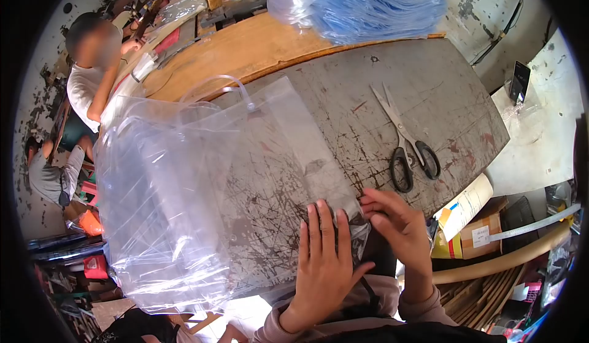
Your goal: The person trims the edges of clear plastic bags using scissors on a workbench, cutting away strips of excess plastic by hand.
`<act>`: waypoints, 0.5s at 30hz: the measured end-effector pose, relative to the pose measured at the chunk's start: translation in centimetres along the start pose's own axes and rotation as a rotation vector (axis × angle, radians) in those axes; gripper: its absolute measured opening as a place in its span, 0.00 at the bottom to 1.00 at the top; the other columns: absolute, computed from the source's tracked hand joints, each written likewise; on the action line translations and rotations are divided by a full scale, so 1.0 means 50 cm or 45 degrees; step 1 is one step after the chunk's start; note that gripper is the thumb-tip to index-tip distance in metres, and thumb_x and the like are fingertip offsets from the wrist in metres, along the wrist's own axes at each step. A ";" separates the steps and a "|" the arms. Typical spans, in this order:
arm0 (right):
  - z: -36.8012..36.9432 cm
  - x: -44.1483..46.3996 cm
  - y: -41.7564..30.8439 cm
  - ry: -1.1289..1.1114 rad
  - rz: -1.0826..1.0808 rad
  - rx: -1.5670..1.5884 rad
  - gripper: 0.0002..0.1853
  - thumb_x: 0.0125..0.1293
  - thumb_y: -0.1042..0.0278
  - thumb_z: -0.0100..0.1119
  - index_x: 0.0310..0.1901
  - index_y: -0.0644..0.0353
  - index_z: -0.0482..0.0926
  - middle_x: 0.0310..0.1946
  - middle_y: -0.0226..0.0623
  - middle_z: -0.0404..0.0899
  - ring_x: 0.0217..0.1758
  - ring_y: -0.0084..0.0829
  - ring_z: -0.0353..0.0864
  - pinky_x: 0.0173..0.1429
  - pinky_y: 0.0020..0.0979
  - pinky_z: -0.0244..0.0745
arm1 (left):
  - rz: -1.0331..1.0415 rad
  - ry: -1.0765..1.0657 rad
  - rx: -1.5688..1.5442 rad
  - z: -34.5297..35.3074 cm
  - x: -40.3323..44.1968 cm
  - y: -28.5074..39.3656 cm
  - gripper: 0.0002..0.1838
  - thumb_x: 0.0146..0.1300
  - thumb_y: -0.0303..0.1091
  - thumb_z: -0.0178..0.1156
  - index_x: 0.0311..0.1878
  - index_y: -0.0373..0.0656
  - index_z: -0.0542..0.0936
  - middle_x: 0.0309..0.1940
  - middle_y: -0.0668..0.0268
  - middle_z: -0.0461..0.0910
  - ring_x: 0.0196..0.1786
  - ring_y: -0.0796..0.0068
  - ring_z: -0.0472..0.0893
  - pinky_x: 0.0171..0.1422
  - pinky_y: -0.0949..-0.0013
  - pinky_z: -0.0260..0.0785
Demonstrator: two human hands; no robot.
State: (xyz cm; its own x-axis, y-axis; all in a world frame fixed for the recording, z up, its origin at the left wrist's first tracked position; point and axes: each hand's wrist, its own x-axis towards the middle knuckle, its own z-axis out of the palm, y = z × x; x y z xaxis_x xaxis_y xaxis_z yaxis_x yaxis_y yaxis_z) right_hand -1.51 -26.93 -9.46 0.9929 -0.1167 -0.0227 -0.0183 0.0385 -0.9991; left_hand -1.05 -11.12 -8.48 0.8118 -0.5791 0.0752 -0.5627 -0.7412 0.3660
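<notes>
My left hand (327,260) lies flat, fingers extended, slightly apart, on the glossy, creased clear plastic bag (190,180) spread over the scratched grey bench (454,79). My right hand (402,229) curls at the bag's edge; whether pinching, I can't tell. Beyond: steel scissors (402,129), black looped handles, blades narrowly parted.

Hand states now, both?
Left hand: open, palm down on the plastic.
Right hand: fingers bent at its edge; grip can't be told.

head view | from wearer's head | facing forward and down | close above table (442,79)
</notes>
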 end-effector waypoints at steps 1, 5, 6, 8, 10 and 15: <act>-0.003 0.001 0.002 -0.001 0.002 0.002 0.21 0.60 0.86 0.52 0.56 0.68 0.70 0.48 0.40 0.71 0.48 0.29 0.75 0.56 0.27 0.71 | 0.002 0.048 0.033 0.006 0.003 -0.004 0.48 0.52 0.60 0.58 0.62 0.24 0.60 0.64 0.34 0.55 0.68 0.39 0.56 0.68 0.48 0.51; -0.002 0.006 -0.001 0.025 0.119 0.280 0.21 0.60 0.87 0.50 0.56 0.74 0.65 0.50 0.44 0.70 0.55 0.34 0.74 0.59 0.33 0.72 | -0.004 0.101 -0.111 0.011 0.005 -0.013 0.46 0.53 0.56 0.59 0.62 0.24 0.60 0.63 0.33 0.55 0.68 0.39 0.57 0.68 0.50 0.52; -0.001 0.005 0.000 0.044 0.119 0.262 0.20 0.60 0.88 0.50 0.55 0.74 0.66 0.50 0.44 0.70 0.54 0.33 0.75 0.59 0.32 0.72 | 0.001 0.112 -0.138 0.012 0.006 -0.016 0.44 0.54 0.53 0.59 0.62 0.23 0.60 0.63 0.33 0.55 0.67 0.39 0.57 0.68 0.50 0.53; 0.001 0.004 0.001 0.067 0.127 0.243 0.20 0.59 0.88 0.51 0.54 0.74 0.67 0.50 0.44 0.70 0.54 0.33 0.75 0.59 0.32 0.72 | 0.005 0.115 -0.171 0.013 0.006 -0.018 0.43 0.54 0.50 0.60 0.62 0.23 0.60 0.63 0.33 0.56 0.67 0.38 0.58 0.68 0.50 0.54; 0.003 0.006 -0.002 0.074 0.144 0.247 0.19 0.58 0.89 0.51 0.53 0.73 0.68 0.50 0.43 0.71 0.54 0.33 0.75 0.59 0.31 0.72 | 0.010 0.138 -0.239 0.014 0.007 -0.020 0.41 0.54 0.47 0.58 0.62 0.23 0.60 0.63 0.33 0.56 0.67 0.38 0.58 0.67 0.50 0.54; 0.000 0.006 -0.008 0.052 0.176 0.229 0.19 0.58 0.89 0.53 0.52 0.72 0.68 0.49 0.41 0.71 0.54 0.32 0.75 0.56 0.28 0.73 | 0.028 0.127 -0.277 0.013 0.005 -0.022 0.38 0.56 0.46 0.54 0.63 0.25 0.60 0.63 0.33 0.56 0.67 0.37 0.58 0.67 0.47 0.53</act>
State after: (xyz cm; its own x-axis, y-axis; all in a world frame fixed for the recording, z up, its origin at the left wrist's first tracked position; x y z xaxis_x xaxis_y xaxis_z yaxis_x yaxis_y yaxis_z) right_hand -1.19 -26.99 -9.08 0.9768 -0.1376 -0.1642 -0.1293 0.2324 -0.9640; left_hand -0.33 -10.68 -9.45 0.8172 -0.5500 0.1722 -0.5421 -0.6323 0.5535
